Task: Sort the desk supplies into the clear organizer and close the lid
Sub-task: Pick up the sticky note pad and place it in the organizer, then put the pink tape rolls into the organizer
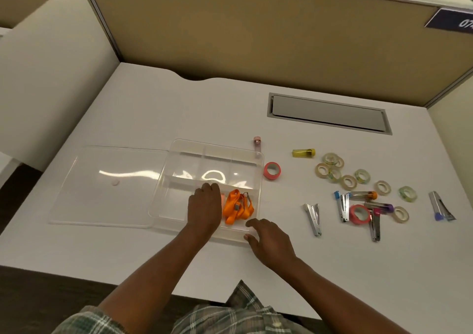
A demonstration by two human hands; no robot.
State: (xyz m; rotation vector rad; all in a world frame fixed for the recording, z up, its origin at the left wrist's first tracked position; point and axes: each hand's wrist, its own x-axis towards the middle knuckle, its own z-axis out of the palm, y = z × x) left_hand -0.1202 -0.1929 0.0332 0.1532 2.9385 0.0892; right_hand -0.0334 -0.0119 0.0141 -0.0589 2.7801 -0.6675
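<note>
On the desk (pixel 153 108), the clear organizer (pixel 189 159) is open, with both hands at it.
Its lid (pixel 107 187) is laid flat to the left of the left hand (pixel 204 205), whose curled fingers' grasp cannot be told. The right hand (pixel 271 241) is rested with fingers released on the near corner, and an orange lanyard (pixel 236 207) is lodged between.

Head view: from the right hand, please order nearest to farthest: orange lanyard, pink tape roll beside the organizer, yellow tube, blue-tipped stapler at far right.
From the right hand:
1. orange lanyard, inside the organizer, front compartment.
2. pink tape roll, just outside the organizer's right wall.
3. yellow tube, farther back.
4. blue-tipped stapler, far right.
</note>
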